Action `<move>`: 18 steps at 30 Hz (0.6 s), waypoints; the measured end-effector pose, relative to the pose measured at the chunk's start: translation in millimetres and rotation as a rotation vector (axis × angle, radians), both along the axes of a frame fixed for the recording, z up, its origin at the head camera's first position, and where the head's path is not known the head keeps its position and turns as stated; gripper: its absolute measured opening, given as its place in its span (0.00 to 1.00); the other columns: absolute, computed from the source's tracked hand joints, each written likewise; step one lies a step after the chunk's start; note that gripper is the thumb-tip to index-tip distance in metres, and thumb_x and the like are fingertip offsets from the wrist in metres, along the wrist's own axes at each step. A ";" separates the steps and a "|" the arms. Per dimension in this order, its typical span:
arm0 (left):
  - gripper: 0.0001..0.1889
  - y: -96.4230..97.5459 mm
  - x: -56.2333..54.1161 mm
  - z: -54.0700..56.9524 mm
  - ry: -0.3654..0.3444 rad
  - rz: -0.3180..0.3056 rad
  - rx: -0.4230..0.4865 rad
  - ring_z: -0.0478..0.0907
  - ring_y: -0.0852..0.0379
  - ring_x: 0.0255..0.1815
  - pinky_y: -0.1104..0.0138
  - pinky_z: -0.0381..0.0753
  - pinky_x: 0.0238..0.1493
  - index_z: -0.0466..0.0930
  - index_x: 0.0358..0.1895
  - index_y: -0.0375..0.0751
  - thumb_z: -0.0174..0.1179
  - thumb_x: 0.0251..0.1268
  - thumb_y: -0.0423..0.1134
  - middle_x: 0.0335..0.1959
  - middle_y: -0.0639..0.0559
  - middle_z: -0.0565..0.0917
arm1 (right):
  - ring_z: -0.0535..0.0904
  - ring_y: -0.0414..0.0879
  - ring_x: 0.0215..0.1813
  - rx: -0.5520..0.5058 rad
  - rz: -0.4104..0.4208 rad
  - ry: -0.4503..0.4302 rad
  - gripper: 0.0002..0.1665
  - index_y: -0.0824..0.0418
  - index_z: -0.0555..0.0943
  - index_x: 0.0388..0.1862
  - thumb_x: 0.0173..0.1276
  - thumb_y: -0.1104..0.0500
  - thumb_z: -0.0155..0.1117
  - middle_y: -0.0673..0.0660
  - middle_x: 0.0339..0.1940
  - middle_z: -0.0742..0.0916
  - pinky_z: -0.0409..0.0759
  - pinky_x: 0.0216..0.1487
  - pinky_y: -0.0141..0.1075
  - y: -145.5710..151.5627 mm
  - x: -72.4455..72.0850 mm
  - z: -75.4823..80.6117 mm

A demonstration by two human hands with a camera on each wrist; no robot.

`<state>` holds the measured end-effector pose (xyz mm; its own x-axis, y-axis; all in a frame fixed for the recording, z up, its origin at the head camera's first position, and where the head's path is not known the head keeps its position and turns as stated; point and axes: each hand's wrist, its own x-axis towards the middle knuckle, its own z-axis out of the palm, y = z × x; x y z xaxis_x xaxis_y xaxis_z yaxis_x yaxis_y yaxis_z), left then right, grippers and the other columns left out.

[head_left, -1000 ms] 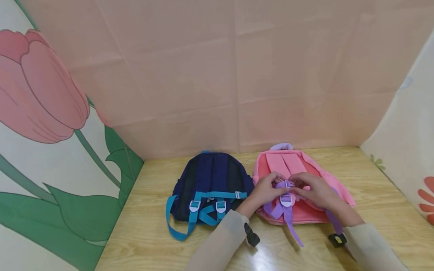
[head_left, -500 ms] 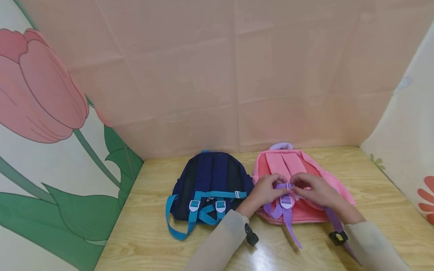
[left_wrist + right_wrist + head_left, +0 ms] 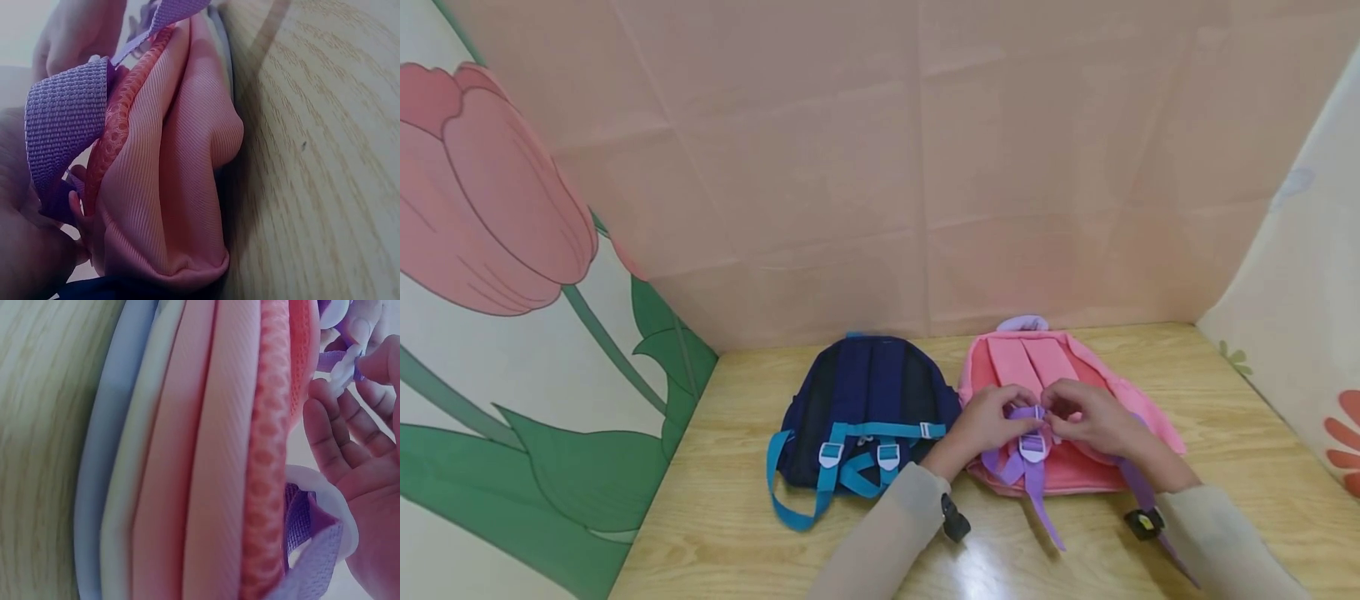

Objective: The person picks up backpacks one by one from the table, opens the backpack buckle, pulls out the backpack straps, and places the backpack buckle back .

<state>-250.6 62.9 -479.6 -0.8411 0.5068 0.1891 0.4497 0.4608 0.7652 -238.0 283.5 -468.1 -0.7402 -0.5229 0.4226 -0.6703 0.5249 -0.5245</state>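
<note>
A pink backpack (image 3: 1093,482) lies back side up on the table, its purple straps (image 3: 1037,492) bunched over the lower half. My left hand (image 3: 988,423) pinches purple webbing just above a white strap adjuster (image 3: 1032,448). Facing it, my right hand (image 3: 1093,415) pinches a small white plastic buckle (image 3: 341,374) between thumb and fingers, with its other fingers spread below. In the left wrist view a broad loop of purple webbing (image 3: 69,106) partly covers the left fingers. Another white adjuster (image 3: 350,519) hangs by the right palm.
A navy backpack (image 3: 891,379) with turquoise straps lies against the pink one on the left. Behind the wooden table (image 3: 700,517) rises a pinkish-beige cloth backdrop (image 3: 925,167). Flower-printed panels (image 3: 512,192) flank both sides.
Both hands stay at the same spot on the purple webbing. My right fingers shift slightly, and the loose strap end hanging in front swings a little to the left.
</note>
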 end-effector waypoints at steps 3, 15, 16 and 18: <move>0.14 0.0 -0.2 -0.1 0.000 0.008 0.011 0.75 0.72 0.38 0.79 0.75 0.41 0.84 0.51 0.54 0.71 0.64 0.48 0.38 0.69 0.83 | 0.78 0.33 0.38 -0.017 -0.017 -0.014 0.16 0.53 0.80 0.41 0.59 0.71 0.71 0.42 0.35 0.83 0.81 0.38 0.34 -1.7 1.4 1.3; 0.12 2.6 1.1 -1.7 0.023 0.032 0.016 0.74 0.73 0.37 0.79 0.74 0.41 0.84 0.48 0.54 0.72 0.63 0.45 0.38 0.68 0.83 | 0.73 0.35 0.29 0.072 -0.170 -0.206 0.04 0.53 0.82 0.34 0.71 0.59 0.68 0.45 0.28 0.80 0.73 0.31 0.31 -8.2 4.7 14.1; 0.12 2.4 1.2 -1.7 0.028 0.029 0.016 0.74 0.73 0.38 0.80 0.74 0.41 0.84 0.48 0.54 0.72 0.63 0.45 0.38 0.68 0.83 | 0.73 0.35 0.29 0.073 -0.168 -0.213 0.04 0.54 0.82 0.34 0.70 0.60 0.68 0.45 0.27 0.80 0.73 0.31 0.31 -9.1 4.8 15.2; 0.12 2.0 0.9 -2.0 0.039 0.024 0.012 0.74 0.73 0.38 0.80 0.74 0.41 0.84 0.48 0.53 0.72 0.63 0.45 0.38 0.68 0.83 | 0.73 0.35 0.30 0.074 -0.160 -0.219 0.04 0.56 0.82 0.33 0.69 0.62 0.67 0.46 0.27 0.80 0.73 0.31 0.31 -10.9 4.9 16.8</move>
<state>-249.7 65.0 -481.6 -0.8449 0.4841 0.2275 0.4679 0.4630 0.7528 -233.1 272.6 -451.3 -0.8853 -0.4156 0.2086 -0.4508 0.6574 -0.6039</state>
